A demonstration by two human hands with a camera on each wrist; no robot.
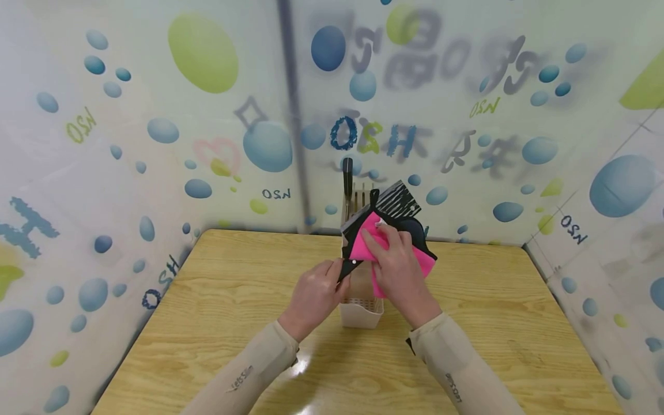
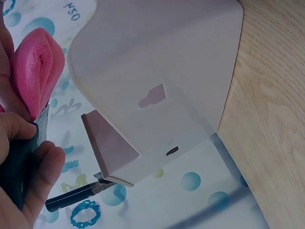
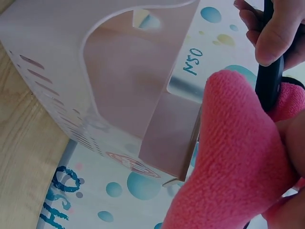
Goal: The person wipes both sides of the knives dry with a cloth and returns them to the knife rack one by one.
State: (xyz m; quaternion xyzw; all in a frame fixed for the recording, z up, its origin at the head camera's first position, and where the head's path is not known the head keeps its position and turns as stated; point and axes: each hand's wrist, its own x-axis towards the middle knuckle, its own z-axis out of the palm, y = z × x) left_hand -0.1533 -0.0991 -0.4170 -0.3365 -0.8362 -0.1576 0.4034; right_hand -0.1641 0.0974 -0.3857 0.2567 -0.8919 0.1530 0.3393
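My left hand [image 1: 317, 291] grips the black handle [image 1: 349, 268] of a kitchen knife that slants up and to the right. Its broad blade [image 1: 398, 200], streaked dark and light, shows beyond a pink cloth [image 1: 363, 242]. The cloth has black edging and a black loop, and hides the middle of the blade. With fingers and thumb, my right hand [image 1: 399, 268] holds the cloth against the blade. In the right wrist view, the fluffy pink cloth [image 3: 233, 152] bunches up close beside the knife handle [image 3: 269, 86].
Behind the hands, a pale plastic knife holder [image 1: 361, 318] stands on the wooden table [image 1: 233, 300]. Another black-handled knife [image 1: 347, 177] sticks up from its far end. Printed panels [image 1: 249, 69] rise behind and on both sides of the table.
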